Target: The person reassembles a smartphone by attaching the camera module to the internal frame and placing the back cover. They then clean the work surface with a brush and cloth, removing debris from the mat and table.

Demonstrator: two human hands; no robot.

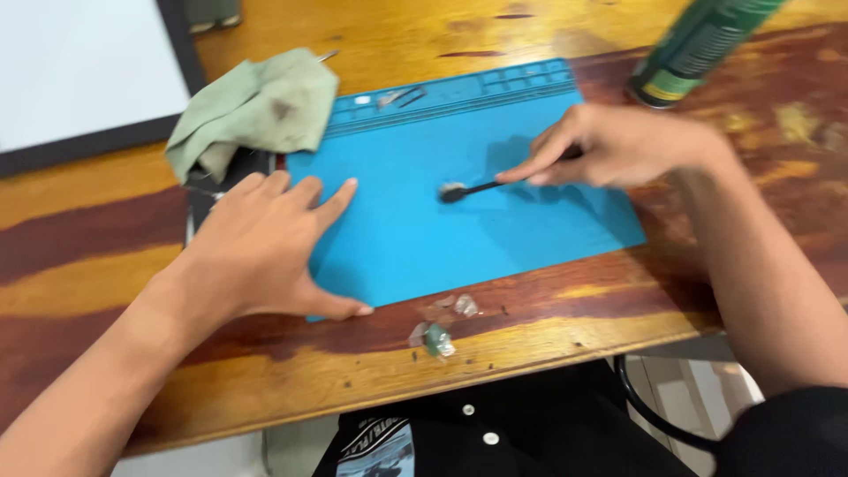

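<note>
**Brushing the blue mat, debris gathering at the edge**

Wooden desk (106, 291) is carrying a blue mat (415, 238). The left hand (265, 252) is lying released and flat on it; the right hand (609, 146) is gripping a small brush (468, 188) mid-mat. Most looks swept; scraps (437, 331) are sitting just off its near edge.

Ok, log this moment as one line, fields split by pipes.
left hand: flat on blue mat, empty | right hand: holds black brush, bristles on mat | green cloth behind mat | debris on wooden table
</note>
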